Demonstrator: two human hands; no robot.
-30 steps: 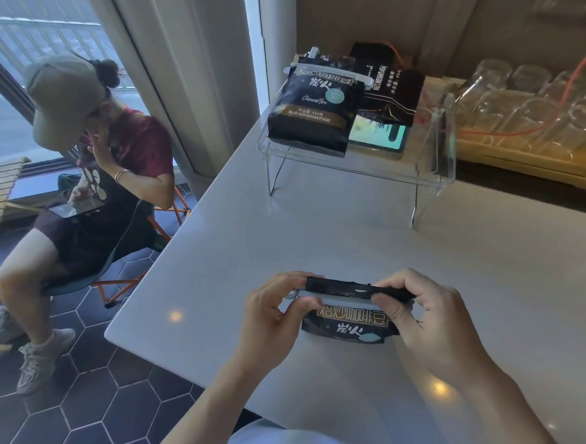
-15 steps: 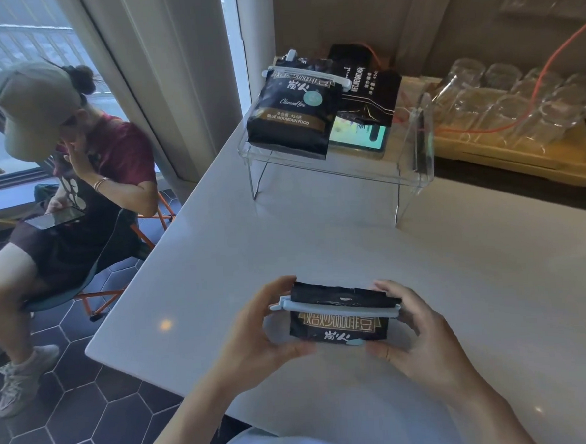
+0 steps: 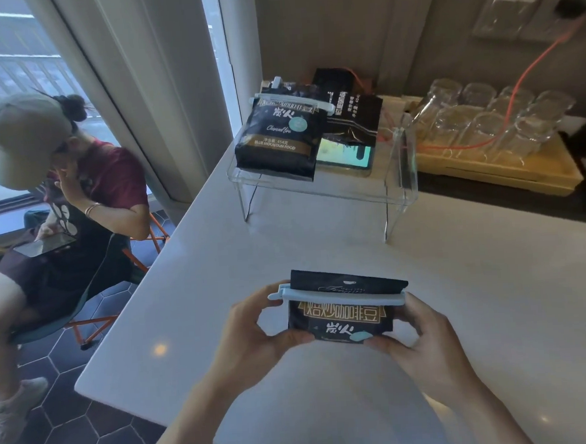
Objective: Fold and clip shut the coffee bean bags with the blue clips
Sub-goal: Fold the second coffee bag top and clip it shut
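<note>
A black coffee bean bag (image 3: 345, 316) with gold lettering is held upright above the white table (image 3: 320, 240), its top folded over. A light blue clip (image 3: 337, 296) runs across the bag just below the fold. My left hand (image 3: 253, 330) grips the bag's left side, thumb near the clip's end. My right hand (image 3: 418, 334) grips the right side and lower corner. On the clear acrylic stand (image 3: 398, 167) at the back lies a second black bag (image 3: 279, 137) with a pale clip (image 3: 291, 100) across its top. A third black bag (image 3: 350, 115) lies behind it.
A phone with a lit screen (image 3: 344, 153) lies on the stand. A wooden tray of upturned glasses (image 3: 491, 124) sits at the back right, with an orange cable (image 3: 516, 84) over it. A person (image 3: 59, 188) sits on a chair left of the table edge.
The bag has been tilted up from lying flat so its front and the blue clip face me. My hands shifted from the top fold to the bag's sides.
</note>
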